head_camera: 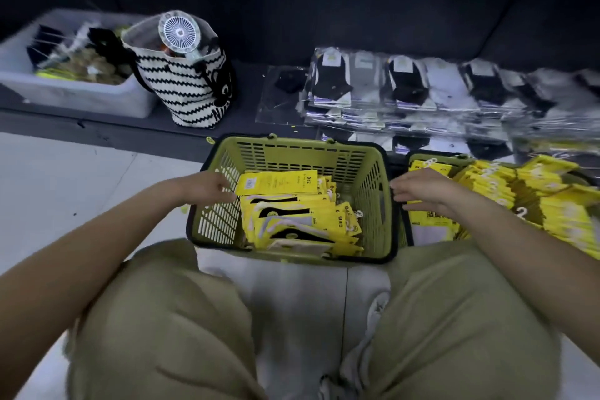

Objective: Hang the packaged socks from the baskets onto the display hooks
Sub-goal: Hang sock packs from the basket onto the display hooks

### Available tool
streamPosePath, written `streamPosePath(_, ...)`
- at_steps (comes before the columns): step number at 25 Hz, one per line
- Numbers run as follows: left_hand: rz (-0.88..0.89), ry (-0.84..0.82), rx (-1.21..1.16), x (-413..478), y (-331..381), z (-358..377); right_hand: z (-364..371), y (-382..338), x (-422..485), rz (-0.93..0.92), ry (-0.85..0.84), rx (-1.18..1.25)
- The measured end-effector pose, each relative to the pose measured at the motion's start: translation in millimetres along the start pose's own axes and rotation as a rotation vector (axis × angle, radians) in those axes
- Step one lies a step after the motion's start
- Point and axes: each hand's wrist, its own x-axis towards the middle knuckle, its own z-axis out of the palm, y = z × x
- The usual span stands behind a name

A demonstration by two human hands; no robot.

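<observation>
Low at centre, packaged socks (292, 214) fill the green basket (292, 143); at nine o'clock our left hand (207, 187) reaches them, fingers loose and straight, and at three o'clock our right hand (422, 191) hangs spread over a second basket (433, 157). We should pinch one pack (276, 182) by its hanger (358, 214). Display hooks are out of frame.
</observation>
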Motion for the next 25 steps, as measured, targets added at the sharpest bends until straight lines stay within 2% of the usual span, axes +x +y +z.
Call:
streamPosePath(3, 0.100, -0.011, 0.079, 0.9, 29.8, 8.1, 26.8, -10.8, -4.1, -0.104, -0.102, -0.241)
streamPosePath(6, 0.188, -0.001, 0.088, 18.6, 53.5, 26.6, 58.7, -24.3, 0.5, -0.295, -0.174, -0.592)
streamPosePath(9, 0.228, 0.018, 0.005, 53.6, 68.5, 61.5, 79.3, -38.0, 17.3, -0.444, -0.137, -0.668)
streamPosePath(12, 0.239, 0.026, 0.060, 91.5, 75.2, 111.6, 72.3, -37.8, 40.2, -0.458, -0.097, -0.738)
streamPosePath(15, 0.318, -0.015, 0.333, 117.1, 79.2, 155.5, 55.5, -24.1, 62.4, -0.461, -0.134, -0.982)
streamPosePath(18, 0.316, -0.011, 0.510, 130.5, 77.7, 178.0, 45.7, -11.1, 82.4, -0.436, -0.154, -1.077)
streamPosePath(21, 0.284, 0.016, 0.496, 136.4, 71.6, 181.1, 38.1, -1.0, 93.4, -0.405, -0.178, -1.214)
streamPosePath(25, 0.299, -0.005, 0.408, 142.3, 56.5, 169.1, 30.4, 3.7, 96.8, -0.381, -0.169, -1.257)
